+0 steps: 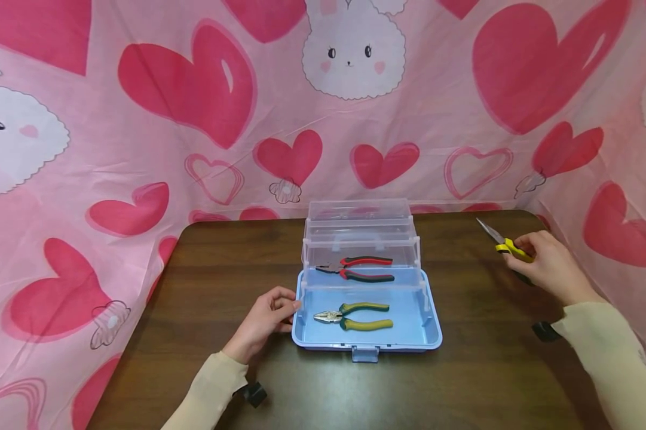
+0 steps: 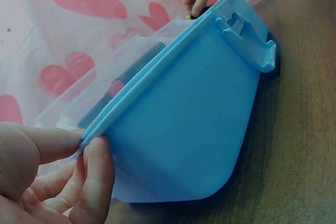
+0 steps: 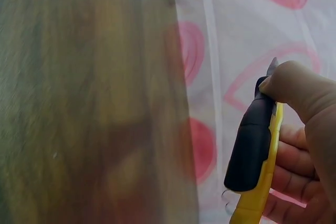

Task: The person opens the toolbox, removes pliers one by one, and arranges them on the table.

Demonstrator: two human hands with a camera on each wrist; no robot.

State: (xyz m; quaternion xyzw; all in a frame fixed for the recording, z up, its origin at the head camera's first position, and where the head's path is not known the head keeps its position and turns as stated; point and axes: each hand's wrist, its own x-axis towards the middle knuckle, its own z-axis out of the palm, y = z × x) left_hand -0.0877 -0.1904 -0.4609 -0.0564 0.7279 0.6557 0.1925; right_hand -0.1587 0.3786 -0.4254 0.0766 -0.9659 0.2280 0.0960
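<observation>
In the head view my left hand (image 1: 263, 319) is at the left side of a light blue toolbox (image 1: 434, 325). Its thumb and fingers pinch the rim, as the left wrist view shows up close. Out to the right, my right hand (image 1: 551, 266) holds needle-nose pliers (image 1: 511, 246) with yellow and black handles, raised over the table, slim tip pointing away and left. Inside the toolbox lie combination pliers (image 1: 367, 325) with yellow-green handles. Behind them, pliers with red and black handles (image 1: 368, 277) show through the clear plastic.
The toolbox's clear lid and trays (image 1: 360, 230) stand folded back behind it. A blue latch (image 1: 365, 354) hangs at its front. Under everything is a dark wooden table (image 1: 236, 257), enclosed by a pink heart-patterned cloth (image 1: 279, 107) at the back and sides.
</observation>
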